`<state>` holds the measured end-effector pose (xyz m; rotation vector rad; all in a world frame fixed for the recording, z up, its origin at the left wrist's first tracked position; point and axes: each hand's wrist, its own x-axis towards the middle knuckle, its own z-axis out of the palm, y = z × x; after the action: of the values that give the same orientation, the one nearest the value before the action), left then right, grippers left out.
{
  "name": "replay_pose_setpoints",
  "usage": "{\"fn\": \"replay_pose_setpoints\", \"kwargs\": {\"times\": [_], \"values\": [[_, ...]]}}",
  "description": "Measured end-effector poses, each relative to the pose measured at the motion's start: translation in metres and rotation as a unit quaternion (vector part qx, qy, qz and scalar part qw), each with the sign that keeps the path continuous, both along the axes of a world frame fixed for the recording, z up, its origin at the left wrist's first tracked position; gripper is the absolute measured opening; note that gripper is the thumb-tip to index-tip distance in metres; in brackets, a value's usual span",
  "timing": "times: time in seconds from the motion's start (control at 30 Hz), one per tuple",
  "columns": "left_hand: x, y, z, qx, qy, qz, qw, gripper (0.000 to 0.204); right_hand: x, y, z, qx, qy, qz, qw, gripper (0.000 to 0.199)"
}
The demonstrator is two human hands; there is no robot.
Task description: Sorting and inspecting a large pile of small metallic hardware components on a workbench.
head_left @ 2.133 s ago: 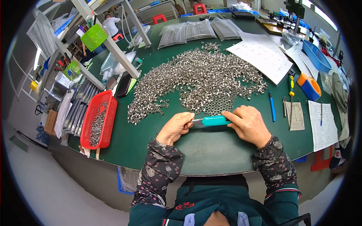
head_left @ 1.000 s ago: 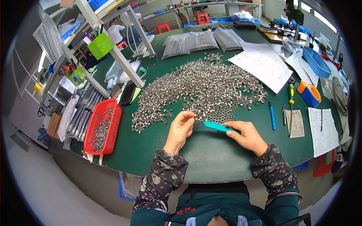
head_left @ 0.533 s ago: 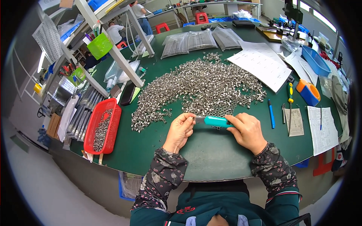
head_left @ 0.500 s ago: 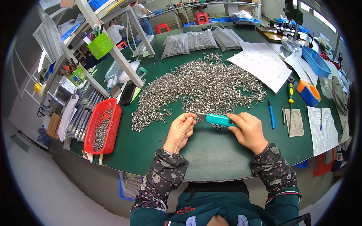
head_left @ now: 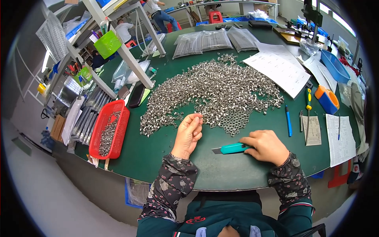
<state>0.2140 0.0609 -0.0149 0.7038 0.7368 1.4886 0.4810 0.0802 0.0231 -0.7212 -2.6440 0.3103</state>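
A big heap of small silver metal rings (head_left: pixel 221 89) is spread over the green table (head_left: pixel 158 150). My left hand (head_left: pixel 188 134) is raised at the heap's near edge, thumb and fingertips pinched on one small ring. My right hand (head_left: pixel 266 147) rests on the table to the right and grips a teal utility knife (head_left: pixel 233 148), its blade end pointing left toward my left hand. The two hands are apart.
A red basket (head_left: pixel 109 130) with more rings stands at the left edge. Pens and a screwdriver (head_left: pixel 307 114), paper sheets (head_left: pixel 278 67), an orange-blue tape dispenser (head_left: pixel 327 98) and a blue tray (head_left: pixel 333 65) lie right. Bagged parts (head_left: pixel 209 39) lie at the back. A white rack (head_left: pixel 126 51) rises left.
My right hand has drawn the knife down and away from the heap to the table. My left hand has lifted toward the heap's edge with a ring pinched.
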Motion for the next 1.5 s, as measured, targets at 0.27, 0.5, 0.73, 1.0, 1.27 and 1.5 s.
{"fn": "replay_pose_setpoints", "kwargs": {"times": [0.27,0.5,0.73,1.0,1.27,1.5], "values": [[0.005,-0.001,0.003,-0.014,0.091,0.033,0.995,0.017,-0.008,0.002,-0.002,-0.182,0.190,-0.092,0.960,0.030],[0.007,-0.001,0.000,-0.014,0.092,0.007,0.996,0.015,-0.011,0.001,-0.007,-0.207,0.167,-0.090,0.960,0.028],[0.007,-0.002,-0.003,-0.017,0.083,-0.015,0.996,0.010,-0.013,0.001,-0.010,-0.224,0.183,-0.086,0.954,0.026],[0.007,-0.002,-0.003,-0.029,0.139,-0.012,0.990,0.009,-0.012,0.001,-0.006,-0.283,0.132,-0.101,0.945,0.026],[0.005,-0.001,-0.006,-0.003,0.054,-0.007,0.999,0.009,-0.013,-0.001,-0.013,-0.113,0.232,-0.113,0.960,0.026],[0.007,-0.002,-0.001,0.001,0.082,-0.002,0.997,0.011,-0.014,0.000,-0.013,-0.232,0.188,-0.104,0.949,0.025]]}}
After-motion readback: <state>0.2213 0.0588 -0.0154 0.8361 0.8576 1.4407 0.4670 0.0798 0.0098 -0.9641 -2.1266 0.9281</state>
